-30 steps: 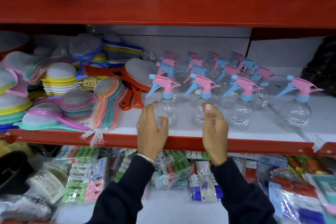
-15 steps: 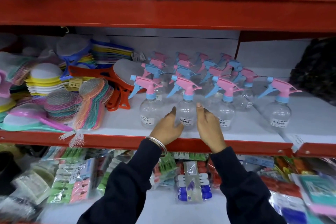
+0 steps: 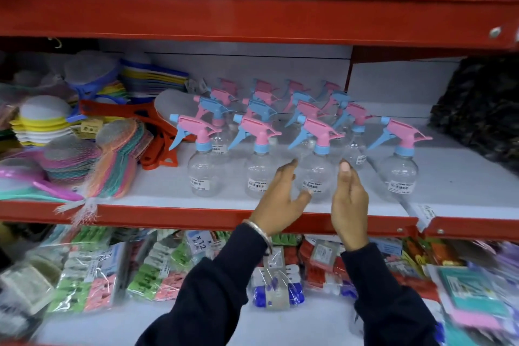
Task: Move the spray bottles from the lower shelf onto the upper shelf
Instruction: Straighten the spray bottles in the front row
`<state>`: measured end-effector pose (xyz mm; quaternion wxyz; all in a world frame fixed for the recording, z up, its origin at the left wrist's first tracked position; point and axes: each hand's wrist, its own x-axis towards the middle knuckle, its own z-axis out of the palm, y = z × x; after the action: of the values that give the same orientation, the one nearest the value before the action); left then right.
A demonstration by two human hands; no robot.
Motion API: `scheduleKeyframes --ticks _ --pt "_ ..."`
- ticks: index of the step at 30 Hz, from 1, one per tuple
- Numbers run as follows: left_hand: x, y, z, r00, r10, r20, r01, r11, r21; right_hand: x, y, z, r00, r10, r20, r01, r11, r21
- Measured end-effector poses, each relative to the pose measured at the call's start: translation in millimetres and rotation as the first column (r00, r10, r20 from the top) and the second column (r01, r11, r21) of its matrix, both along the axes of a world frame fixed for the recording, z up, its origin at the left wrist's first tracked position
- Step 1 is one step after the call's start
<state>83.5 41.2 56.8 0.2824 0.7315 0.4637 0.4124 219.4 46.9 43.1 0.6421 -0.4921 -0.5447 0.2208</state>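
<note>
Several clear spray bottles with pink and blue trigger heads stand in rows on the white middle shelf (image 3: 168,196). In the front row, one bottle (image 3: 316,174) stands between my two hands. My left hand (image 3: 280,202) is open just left of it, fingers spread. My right hand (image 3: 349,202) is open just right of it, palm facing the bottle. Neither hand grips it. Other front bottles stand at the left (image 3: 203,171), centre left (image 3: 258,174) and far right (image 3: 400,171).
A red beam (image 3: 252,17) fronts the shelf above, loaded with mats and orange items. Stacked mesh strainers (image 3: 67,160) and orange racket-shaped items (image 3: 157,135) fill the middle shelf's left. A dark bag (image 3: 483,109) sits at right. Packaged clips (image 3: 92,275) lie on the bottom shelf.
Both hands have shifted right along the front row, from either side of the second bottle to either side of the third, and have spread a little apart.
</note>
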Motion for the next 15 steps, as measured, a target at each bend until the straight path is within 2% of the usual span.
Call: scheduleKeyframes --ticks 3,6,12,14,15 --pt "10 13 6 0.993 -0.050 -0.107 0.034 0.988 -0.151 6 6 5 0.998 0.046 0.039 -0.043 0.997 -0.071" --pt "14 18 6 0.986 -0.048 -0.159 0.013 0.977 -0.211 8 9 6 0.995 0.068 0.075 -0.062 0.995 -0.080" --pt "14 10 1 0.982 0.011 -0.189 -0.046 0.983 -0.180 15 9 9 0.987 0.116 0.115 -0.105 0.990 -0.098" --pt "21 5 1 0.986 0.103 -0.131 -0.117 0.988 -0.098 21 6 7 0.990 0.126 0.068 -0.121 0.990 -0.068" --pt "27 1 0 0.984 0.172 -0.047 -0.173 0.985 -0.026 26 4 6 0.992 0.120 0.036 -0.119 0.992 -0.035"
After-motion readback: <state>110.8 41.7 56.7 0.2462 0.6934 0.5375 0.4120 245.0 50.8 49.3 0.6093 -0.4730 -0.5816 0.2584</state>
